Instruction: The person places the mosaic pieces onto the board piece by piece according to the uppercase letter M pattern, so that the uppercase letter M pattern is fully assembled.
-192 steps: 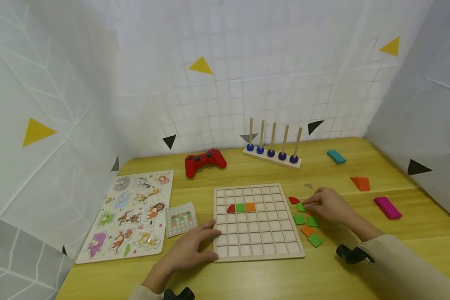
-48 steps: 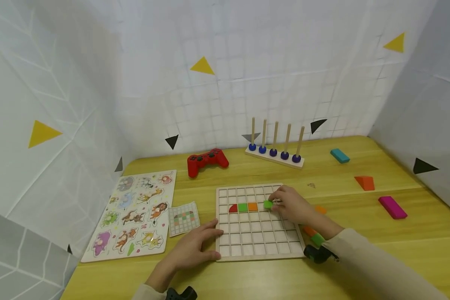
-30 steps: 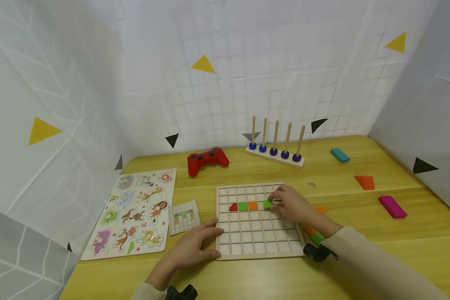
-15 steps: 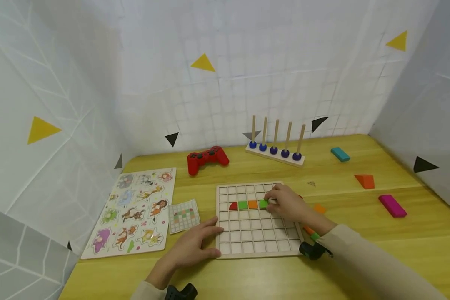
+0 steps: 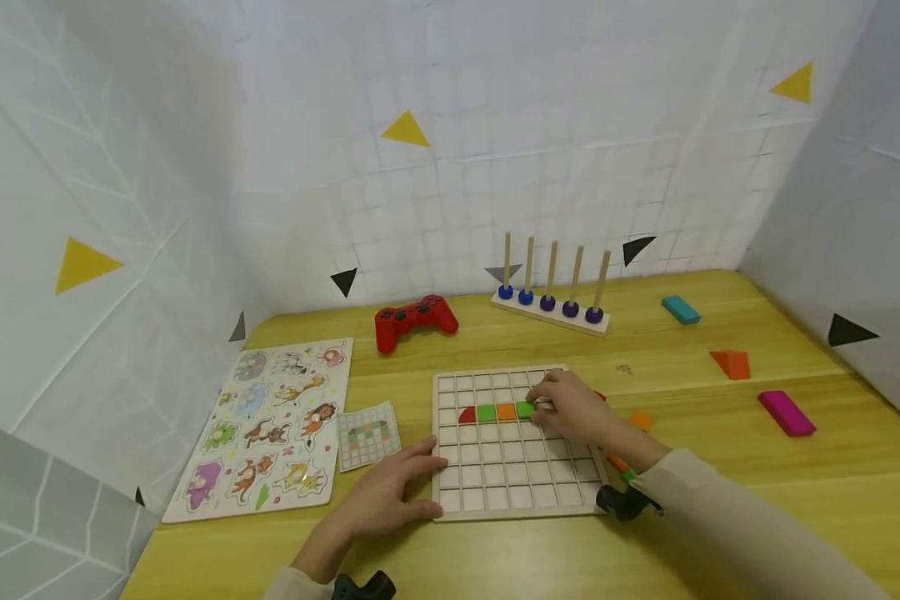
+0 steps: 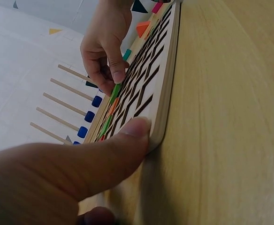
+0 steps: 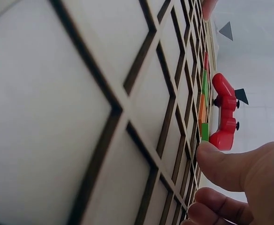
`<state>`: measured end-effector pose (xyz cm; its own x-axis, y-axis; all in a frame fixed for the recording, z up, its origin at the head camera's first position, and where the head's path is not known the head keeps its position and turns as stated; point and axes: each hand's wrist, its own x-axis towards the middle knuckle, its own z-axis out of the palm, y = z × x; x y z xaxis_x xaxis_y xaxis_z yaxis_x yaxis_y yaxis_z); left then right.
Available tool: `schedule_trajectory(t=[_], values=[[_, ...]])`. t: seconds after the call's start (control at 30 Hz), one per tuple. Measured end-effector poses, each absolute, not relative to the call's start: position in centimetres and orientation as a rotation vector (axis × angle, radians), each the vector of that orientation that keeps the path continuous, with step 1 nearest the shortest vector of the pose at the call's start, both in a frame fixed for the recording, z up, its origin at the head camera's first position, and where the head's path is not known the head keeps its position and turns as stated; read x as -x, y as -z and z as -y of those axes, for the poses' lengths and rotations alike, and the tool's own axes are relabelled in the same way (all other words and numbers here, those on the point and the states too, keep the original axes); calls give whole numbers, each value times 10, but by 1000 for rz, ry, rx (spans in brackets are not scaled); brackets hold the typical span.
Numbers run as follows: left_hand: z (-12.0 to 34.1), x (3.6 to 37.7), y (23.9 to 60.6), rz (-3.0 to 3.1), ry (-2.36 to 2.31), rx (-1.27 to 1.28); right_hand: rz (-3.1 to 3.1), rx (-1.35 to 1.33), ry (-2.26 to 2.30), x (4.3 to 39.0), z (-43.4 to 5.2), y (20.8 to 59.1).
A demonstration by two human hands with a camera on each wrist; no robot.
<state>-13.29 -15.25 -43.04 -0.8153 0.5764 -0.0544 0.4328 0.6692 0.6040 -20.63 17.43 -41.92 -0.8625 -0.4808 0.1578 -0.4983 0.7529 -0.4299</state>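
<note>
A wooden grid board (image 5: 520, 515) lies in front of me. In one row sit a red quarter-round tile (image 5: 467, 415), a green square tile (image 5: 487, 413) and an orange square tile (image 5: 506, 412). Directly right of the orange one, my right hand (image 5: 579, 412) pinches another green square tile (image 5: 525, 410) between thumb and fingers, at the row's cell. In the left wrist view this tile (image 6: 115, 92) looks slightly raised on the board. My left hand (image 5: 386, 492) rests at the board's left edge, thumb (image 6: 136, 127) on the rim near the front corner.
A pattern card (image 5: 367, 450) and an animal puzzle (image 5: 270, 425) lie left. Behind stand a red game controller (image 5: 417, 319) and a peg rack (image 5: 547, 310). Loose tiles (image 5: 640, 419), partly hidden by the right arm, lie right of the board, with several coloured blocks (image 5: 786, 413) farther out.
My right hand has carried a green tile from the loose tiles leftward onto the board. Over the last second the tile shifted left, up against the orange one. The left hand stays put.
</note>
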Motion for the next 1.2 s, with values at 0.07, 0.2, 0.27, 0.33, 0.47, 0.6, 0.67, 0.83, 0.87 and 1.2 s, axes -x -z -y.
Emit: schedule_trajectory(t=[0.07,0.2,0.27,0.33,0.47,0.6,0.67,0.83,0.87,1.2], values=[[153,133,430,-2643,-868,-814,2915,-798,-735,207,-174,419],[153,133,430,-2641,-868,-809,2921,-788,-734,208,-173,419],[153,133,431,-2640,-866,-807,2918,-787,-730,207,-173,420],[153,134,431,-2641,-868,-809,2912,-784,-726,208,-173,421],[154,134,430,-2647,-876,-811,2902,-784,-723,208,-172,419],[154,133,429,-2639,-884,-806,2900,-791,-712,208,-172,418],[153,133,429,-2633,-886,-803,2900,-794,-715,207,-173,418],[153,131,430,-2631,-886,-792,2903,-789,-732,206,-174,420],[153,131,430,-2631,-887,-792,2902,-790,-733,206,-174,421],[153,132,429,-2633,-881,-806,2862,-823,-719,208,-178,424]])
